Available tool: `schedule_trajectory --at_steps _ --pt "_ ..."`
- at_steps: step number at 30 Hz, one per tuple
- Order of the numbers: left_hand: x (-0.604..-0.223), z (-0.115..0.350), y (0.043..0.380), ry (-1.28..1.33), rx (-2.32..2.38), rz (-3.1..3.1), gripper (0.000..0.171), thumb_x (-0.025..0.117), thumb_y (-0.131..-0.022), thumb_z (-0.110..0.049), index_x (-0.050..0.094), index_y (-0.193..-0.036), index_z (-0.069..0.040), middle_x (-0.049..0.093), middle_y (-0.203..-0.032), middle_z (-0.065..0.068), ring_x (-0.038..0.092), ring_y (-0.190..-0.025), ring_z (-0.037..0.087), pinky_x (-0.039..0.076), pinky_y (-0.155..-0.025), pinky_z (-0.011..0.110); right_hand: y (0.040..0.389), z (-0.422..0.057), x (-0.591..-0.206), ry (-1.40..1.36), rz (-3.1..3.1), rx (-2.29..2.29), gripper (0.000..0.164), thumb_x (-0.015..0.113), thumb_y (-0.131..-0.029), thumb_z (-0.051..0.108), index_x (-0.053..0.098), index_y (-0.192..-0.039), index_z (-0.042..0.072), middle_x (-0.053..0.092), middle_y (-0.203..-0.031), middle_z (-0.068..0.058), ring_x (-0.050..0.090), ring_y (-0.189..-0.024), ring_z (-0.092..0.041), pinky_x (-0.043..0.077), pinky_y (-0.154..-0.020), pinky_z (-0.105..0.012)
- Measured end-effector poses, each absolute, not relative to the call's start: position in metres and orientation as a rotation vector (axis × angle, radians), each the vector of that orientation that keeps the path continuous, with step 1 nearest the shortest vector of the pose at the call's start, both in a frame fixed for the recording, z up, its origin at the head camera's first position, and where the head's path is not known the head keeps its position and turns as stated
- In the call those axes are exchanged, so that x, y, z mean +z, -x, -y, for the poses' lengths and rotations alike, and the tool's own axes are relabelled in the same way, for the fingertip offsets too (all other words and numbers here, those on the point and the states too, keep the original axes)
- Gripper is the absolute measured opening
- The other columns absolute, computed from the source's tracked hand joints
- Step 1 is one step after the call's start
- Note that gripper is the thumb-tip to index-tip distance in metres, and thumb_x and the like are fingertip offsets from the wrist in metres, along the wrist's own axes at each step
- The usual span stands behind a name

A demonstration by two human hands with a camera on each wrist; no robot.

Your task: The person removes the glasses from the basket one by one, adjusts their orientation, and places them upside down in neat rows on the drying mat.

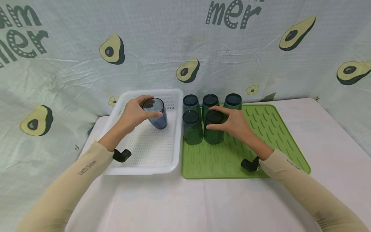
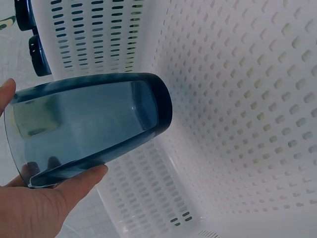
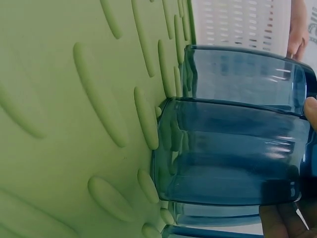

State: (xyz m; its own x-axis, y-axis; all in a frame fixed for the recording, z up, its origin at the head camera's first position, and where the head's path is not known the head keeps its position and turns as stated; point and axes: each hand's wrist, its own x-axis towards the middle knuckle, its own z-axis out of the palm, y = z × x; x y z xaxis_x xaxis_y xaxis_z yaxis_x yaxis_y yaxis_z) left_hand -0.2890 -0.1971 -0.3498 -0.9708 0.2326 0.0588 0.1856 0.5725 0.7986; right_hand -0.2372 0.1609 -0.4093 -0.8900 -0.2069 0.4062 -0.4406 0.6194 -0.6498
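Over the white basket [image 1: 145, 169], my left hand [image 1: 132, 113] pinches a blue drinking glass [image 1: 158, 121] near its rim, thumb on one side and fingers on the other. The glass is mouth up and slightly tilted, its thick base [image 2: 162, 106] low over the perforated basket floor. My right hand [image 1: 235, 123] holds the upturned base of another blue glass [image 1: 214, 137], which stands mouth down on the green drying mat [image 1: 226, 167]. To its left stands a front glass [image 1: 192, 132], also upside down; in the right wrist view my right thumb [image 3: 311, 111] lies across the held glass's end.
Behind these, a back row of upside-down glasses stands on the mat: a left one [image 1: 190, 101], a middle one [image 1: 210, 100] and a right one [image 1: 233, 101]. Basket and mat sit side by side on a pale tablecloth [image 1: 185, 206]. An avocado-print sheet [image 1: 156, 42] hangs behind.
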Motion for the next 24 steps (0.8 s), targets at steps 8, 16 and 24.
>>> schedule_trajectory --at_steps 8,16,24 --pt "-0.345 0.199 0.275 -0.402 1.433 -2.767 0.076 0.089 -0.08 -0.025 0.053 -0.146 -0.011 0.06 -0.141 0.007 0.055 -0.131 0.021 0.049 -0.104 0.04 0.238 -0.161 -0.411 -0.52 2.551 1.137 0.063 0.092 -0.074 0.034 0.07 -0.133 0.023 0.03 -0.047 0.007 0.022 -0.043 -0.011 0.025 -0.042 -0.029" --pt "-0.335 0.203 0.265 -0.383 1.479 -2.757 0.077 0.089 -0.08 -0.026 0.052 -0.147 -0.011 0.06 -0.141 0.006 0.055 -0.131 0.019 0.049 -0.102 0.033 0.237 -0.16 -0.409 -0.527 2.555 1.121 0.065 0.092 -0.074 0.035 0.069 -0.133 0.022 0.035 -0.047 0.004 0.024 -0.043 -0.011 0.025 -0.043 -0.03" --pt "-0.323 0.2 0.258 -0.385 1.519 -2.738 0.077 0.088 -0.081 -0.024 0.051 -0.147 -0.012 0.06 -0.14 0.007 0.055 -0.131 0.019 0.053 -0.094 0.022 0.236 -0.16 -0.408 -0.51 2.576 1.134 0.065 0.092 -0.075 0.036 0.068 -0.134 0.022 0.034 -0.047 0.004 0.024 -0.043 -0.012 0.026 -0.043 -0.03"
